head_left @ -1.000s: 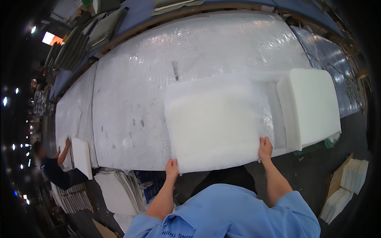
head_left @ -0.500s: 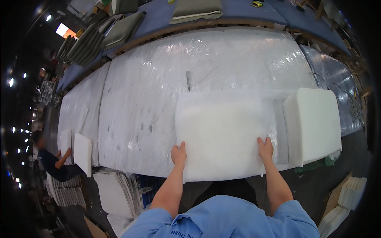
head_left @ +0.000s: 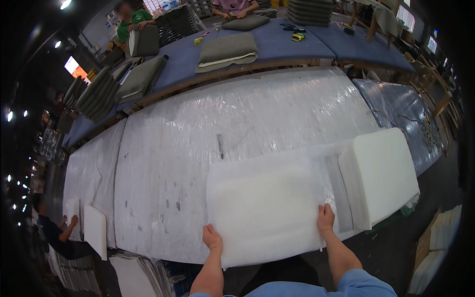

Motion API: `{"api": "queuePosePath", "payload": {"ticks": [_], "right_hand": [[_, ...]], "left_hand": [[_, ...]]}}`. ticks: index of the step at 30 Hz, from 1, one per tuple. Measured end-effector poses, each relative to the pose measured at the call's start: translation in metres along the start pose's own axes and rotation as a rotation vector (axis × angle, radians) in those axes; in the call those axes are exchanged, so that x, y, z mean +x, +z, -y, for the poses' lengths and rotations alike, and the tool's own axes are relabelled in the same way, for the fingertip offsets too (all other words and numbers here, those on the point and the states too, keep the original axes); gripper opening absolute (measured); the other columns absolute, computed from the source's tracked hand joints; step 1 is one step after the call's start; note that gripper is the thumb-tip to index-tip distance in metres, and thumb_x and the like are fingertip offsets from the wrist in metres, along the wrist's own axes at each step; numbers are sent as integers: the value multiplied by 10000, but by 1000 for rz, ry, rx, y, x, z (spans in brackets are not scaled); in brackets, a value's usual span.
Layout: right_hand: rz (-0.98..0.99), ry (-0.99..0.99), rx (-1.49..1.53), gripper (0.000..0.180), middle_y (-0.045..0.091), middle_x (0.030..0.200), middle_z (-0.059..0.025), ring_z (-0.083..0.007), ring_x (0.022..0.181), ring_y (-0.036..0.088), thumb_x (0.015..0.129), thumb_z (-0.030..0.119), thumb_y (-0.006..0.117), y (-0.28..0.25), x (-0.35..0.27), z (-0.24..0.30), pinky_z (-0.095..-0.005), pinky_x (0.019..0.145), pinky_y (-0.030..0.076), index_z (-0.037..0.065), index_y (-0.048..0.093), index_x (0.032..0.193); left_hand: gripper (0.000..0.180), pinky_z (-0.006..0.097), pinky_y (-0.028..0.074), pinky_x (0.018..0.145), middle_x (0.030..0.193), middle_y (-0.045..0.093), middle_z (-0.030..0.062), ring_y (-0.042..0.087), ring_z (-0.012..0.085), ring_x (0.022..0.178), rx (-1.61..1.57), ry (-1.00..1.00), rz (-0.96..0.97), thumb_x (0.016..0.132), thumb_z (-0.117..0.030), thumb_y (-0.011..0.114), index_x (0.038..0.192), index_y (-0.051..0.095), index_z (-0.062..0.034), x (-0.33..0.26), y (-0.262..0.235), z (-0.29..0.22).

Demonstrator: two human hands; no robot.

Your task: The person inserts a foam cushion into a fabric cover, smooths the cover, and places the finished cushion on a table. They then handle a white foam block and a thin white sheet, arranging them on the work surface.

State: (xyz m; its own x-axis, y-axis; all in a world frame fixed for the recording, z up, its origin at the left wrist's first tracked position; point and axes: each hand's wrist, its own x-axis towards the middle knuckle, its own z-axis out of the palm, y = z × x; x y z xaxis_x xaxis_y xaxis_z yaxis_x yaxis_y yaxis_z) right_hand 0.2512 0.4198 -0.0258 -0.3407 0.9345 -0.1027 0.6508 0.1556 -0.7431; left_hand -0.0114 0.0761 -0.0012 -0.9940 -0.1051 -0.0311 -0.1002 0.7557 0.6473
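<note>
Left hand (head_left: pixel 212 237), right hand (head_left: pixel 325 218) press white foam sheet (head_left: pixel 264 208)

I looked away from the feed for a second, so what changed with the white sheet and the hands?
Little changed. Both hands have stayed on the near edge of the white padding sheet, left hand at its left corner, right hand at its right side, smoothing it flat on the plastic-covered table. The left hand slid slightly inward. The foam block stayed beside the sheet on the right.

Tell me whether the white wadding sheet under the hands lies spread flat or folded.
Spread flat: the white wadding sheet lies open on the plastic-covered table, both hands at its near edge.
</note>
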Motion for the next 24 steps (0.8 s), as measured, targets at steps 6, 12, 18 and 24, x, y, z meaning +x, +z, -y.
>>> {"api": "queuePosePath", "payload": {"ticks": [6, 12, 18, 24], "right_hand": [[-15, -10, -9, 317, 546, 683, -209, -341, 616, 513, 995, 264, 602, 15, 13, -24, -449, 619, 436, 2, 517, 839], [70, 73, 0, 353, 590, 734, -200, -304, 677, 585, 995, 300, 605, 14, 11, -20, -441, 654, 449, -6, 541, 830], [-4, 172, 144, 364, 656, 815, -193, -285, 782, 639, 993, 347, 611, -4, 1, -13, -416, 736, 485, -12, 612, 936], [76, 96, 47, 391, 642, 794, -219, -335, 738, 613, 999, 350, 604, 0, -18, -7, -446, 719, 478, -36, 595, 936]], "left_hand": [[337, 491, 458, 722, 814, 622, 250, 578, 429, 751, -23, 3, 104, 1048, -249, 495, 879, 566, 34, 6, 6, 0], [364, 465, 462, 772, 885, 644, 243, 599, 368, 819, -130, -61, 176, 1058, -264, 482, 908, 592, 49, 6, 4, 2], [451, 422, 498, 868, 979, 683, 242, 638, 339, 924, -249, -172, 325, 1034, -344, 547, 983, 638, 94, -12, -24, 31], [478, 506, 471, 732, 819, 653, 274, 618, 421, 758, 94, 12, 180, 1011, -355, 597, 818, 614, 82, -38, -13, 44]]}}
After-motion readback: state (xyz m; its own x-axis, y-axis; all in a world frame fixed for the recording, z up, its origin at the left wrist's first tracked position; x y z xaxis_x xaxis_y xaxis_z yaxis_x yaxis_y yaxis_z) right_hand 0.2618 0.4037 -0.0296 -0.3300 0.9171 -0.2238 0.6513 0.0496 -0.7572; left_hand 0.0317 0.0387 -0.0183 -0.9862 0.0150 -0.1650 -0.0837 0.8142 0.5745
